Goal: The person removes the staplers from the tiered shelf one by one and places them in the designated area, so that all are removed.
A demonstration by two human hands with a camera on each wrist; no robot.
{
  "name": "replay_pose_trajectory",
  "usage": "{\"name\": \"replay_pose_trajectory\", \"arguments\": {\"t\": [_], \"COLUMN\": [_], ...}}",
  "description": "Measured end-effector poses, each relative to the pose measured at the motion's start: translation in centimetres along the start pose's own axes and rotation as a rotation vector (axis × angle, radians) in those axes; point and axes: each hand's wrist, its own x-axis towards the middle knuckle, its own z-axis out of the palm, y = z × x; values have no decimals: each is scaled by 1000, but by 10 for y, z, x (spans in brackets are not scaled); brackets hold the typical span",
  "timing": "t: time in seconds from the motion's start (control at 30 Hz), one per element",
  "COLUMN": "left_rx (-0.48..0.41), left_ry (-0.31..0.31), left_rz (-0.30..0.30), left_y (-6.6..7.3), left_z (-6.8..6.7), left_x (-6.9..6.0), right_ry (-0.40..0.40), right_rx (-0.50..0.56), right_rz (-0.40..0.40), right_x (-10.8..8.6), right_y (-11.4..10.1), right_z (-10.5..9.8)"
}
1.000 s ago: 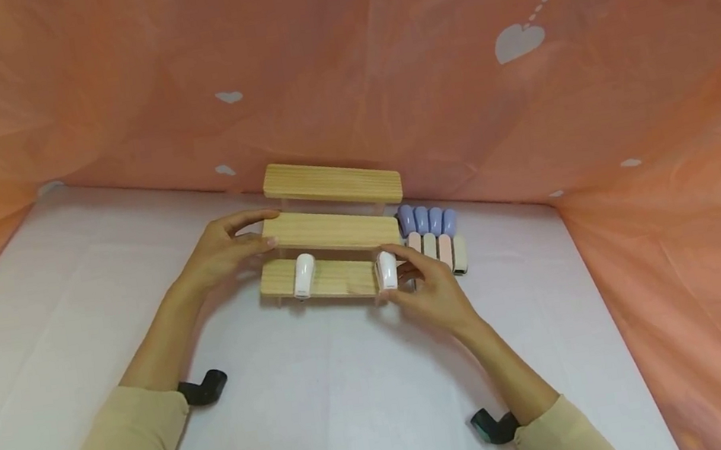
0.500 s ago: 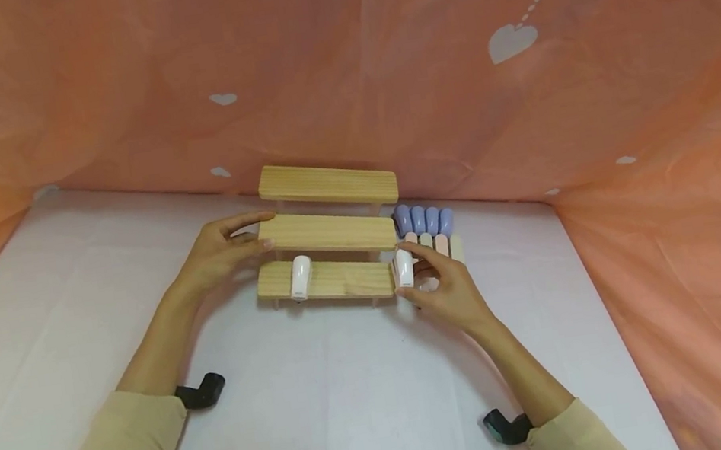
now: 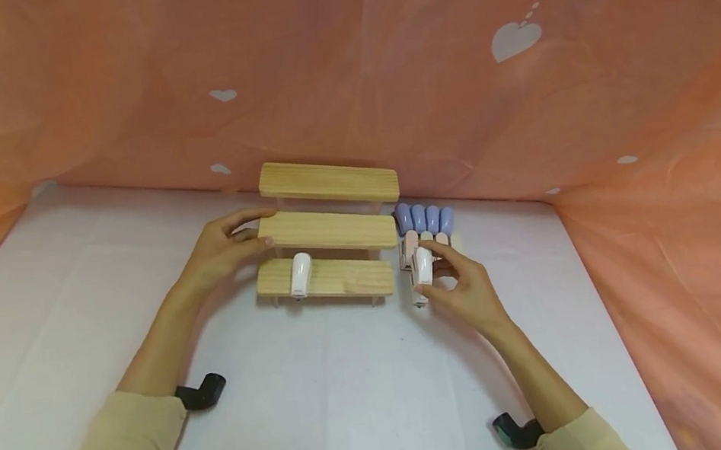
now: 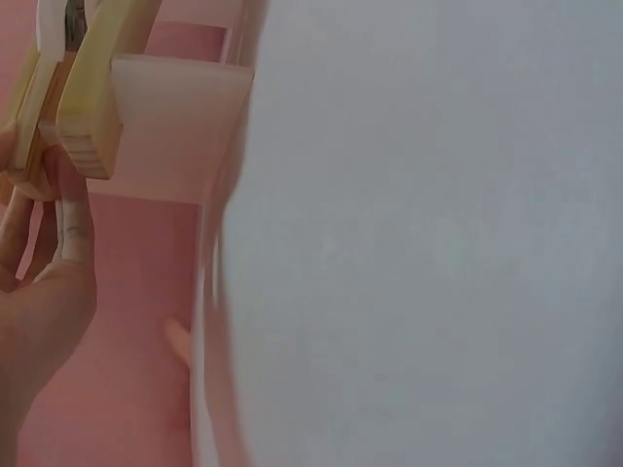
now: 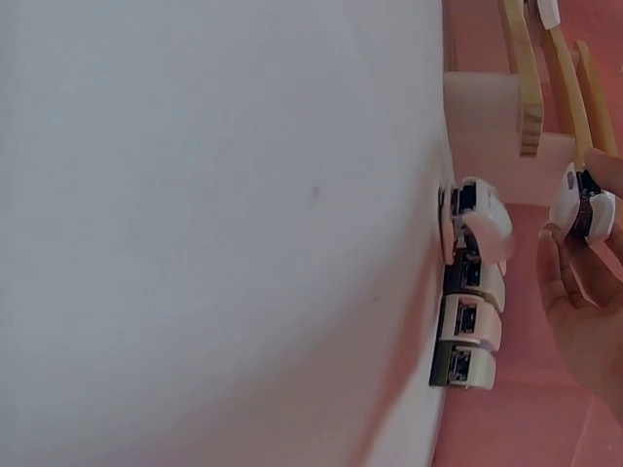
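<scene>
A three-tier wooden display rack [image 3: 327,231] stands toward the back of the table in the head view. My left hand [image 3: 221,248] grips the left end of its middle board, thumb at the front edge and a finger on the back edge. Between thumb and fingers, my right hand [image 3: 470,290] pinches a white stapler [image 3: 424,266], held off the table to the right of the bottom board. In the right wrist view this held stapler [image 5: 582,204] shows its front end. A second white stapler [image 3: 301,275] sits on the left part of the bottom board.
Right of the rack, purple staplers [image 3: 425,219] stand in a row. Pink and cream staplers [image 5: 469,321] stand in front of them, partly hidden by my right hand in the head view. An orange-pink curtain [image 3: 337,59] rises behind the white table [image 3: 332,413].
My right hand has carried the white stapler rightward from the right end of the bottom board to in front of the pink staplers. The left hand keeps its grip on the rack.
</scene>
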Motion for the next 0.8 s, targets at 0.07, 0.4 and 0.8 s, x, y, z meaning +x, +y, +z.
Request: {"name": "replay_pose_trajectory", "arguments": {"t": [0.07, 0.4, 0.8], "left_rx": [-10, 2, -4], "left_ry": [8, -14, 6], "left_rz": [1, 16, 32], "left_y": [1, 1, 4], "left_z": [1, 1, 3], "left_x": [0, 1, 3], "right_ry": [7, 36, 33], "right_rx": [3, -60, -21], "right_rz": [7, 33, 151], "right_x": [-1, -8, -14], "right_y": [4, 50, 52], "right_z": [-1, -11, -16]}}
